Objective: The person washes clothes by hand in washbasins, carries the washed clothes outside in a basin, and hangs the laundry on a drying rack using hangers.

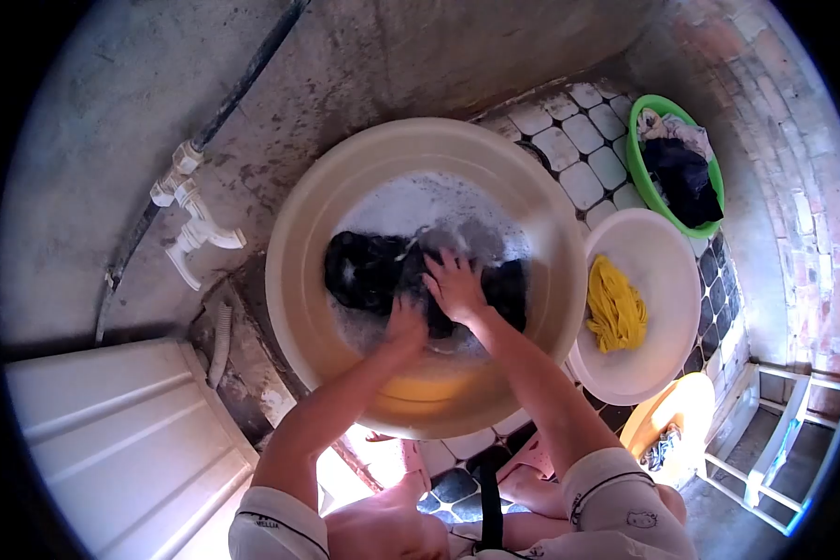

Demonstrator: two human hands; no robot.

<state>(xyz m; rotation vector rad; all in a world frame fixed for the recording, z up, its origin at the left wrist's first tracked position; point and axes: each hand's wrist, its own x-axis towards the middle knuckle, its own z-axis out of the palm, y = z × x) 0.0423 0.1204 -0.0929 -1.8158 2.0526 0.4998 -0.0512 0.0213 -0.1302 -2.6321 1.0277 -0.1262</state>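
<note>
Dark wet clothing [364,271] lies bunched in soapy water inside a large beige basin [299,215]. My right hand [457,287] rests on top of the cloth with its fingers spread apart, pressing on it. Just left of it, my left hand [407,320] reaches down against the near side of the same cloth. Its fingers are mostly hidden by the fabric and water, so I cannot make out its grip. White suds [411,201] float along the far side of the water.
Right of the basin stands a pale tub [667,322] with a yellow cloth [616,306]. Beyond it is a green basin [636,154] of clothes. An orange basin [695,397] and a white rack [775,443] are lower right. A white tap [201,229] is on the left.
</note>
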